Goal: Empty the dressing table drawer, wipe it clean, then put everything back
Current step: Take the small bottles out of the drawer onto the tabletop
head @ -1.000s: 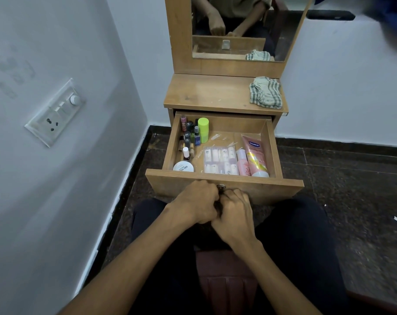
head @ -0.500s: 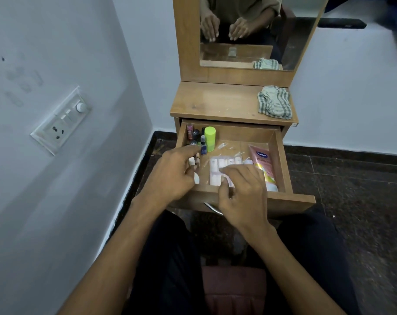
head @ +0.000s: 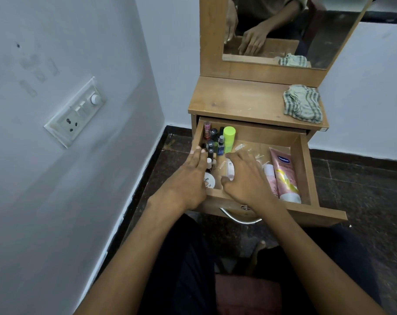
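Wooden dressing table (head: 238,101) against white wall (head: 79,178), checked cloth (head: 303,103) on top; both hands flat-fingered in drawer (head: 304,160).

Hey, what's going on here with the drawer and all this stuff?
A person sits at a small dressing table with its drawer pulled open, still full of toiletries. The left hand reaches over the small bottles on the drawer's left side, fingers straight. The right hand lies over the clear packet in the middle; whether it grips it is unclear. A pink tube lies at the right. A checked cloth waits on the tabletop. Nothing appears taken out yet.
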